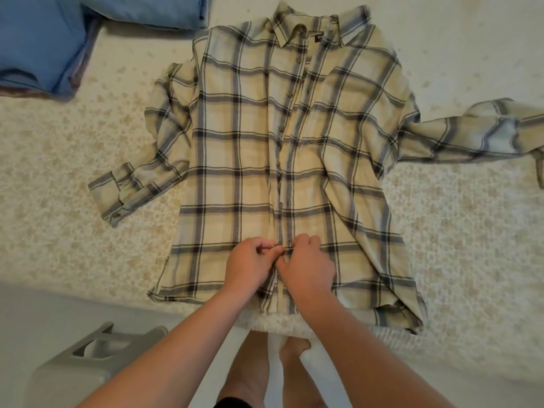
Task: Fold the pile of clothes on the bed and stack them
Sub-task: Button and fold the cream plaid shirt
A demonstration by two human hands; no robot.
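A cream plaid button-up shirt [250, 148] lies flat and face up on the bed, collar at the far end. Its hem hangs slightly over the near edge. One sleeve bends down at the left and the other stretches out to the right. Both hands meet on the button placket near the hem. My left hand [250, 265] pinches the placket's left edge. My right hand [307, 267] pinches the right edge, at a button. The fingertips of both hands touch each other over the fabric.
Folded blue clothes [44, 42] sit stacked at the far left corner of the bed, with more blue fabric [153, 10] behind. The bedspread [73, 160] is cream with a speckled pattern. A grey plastic stool [85, 363] stands on the floor at lower left.
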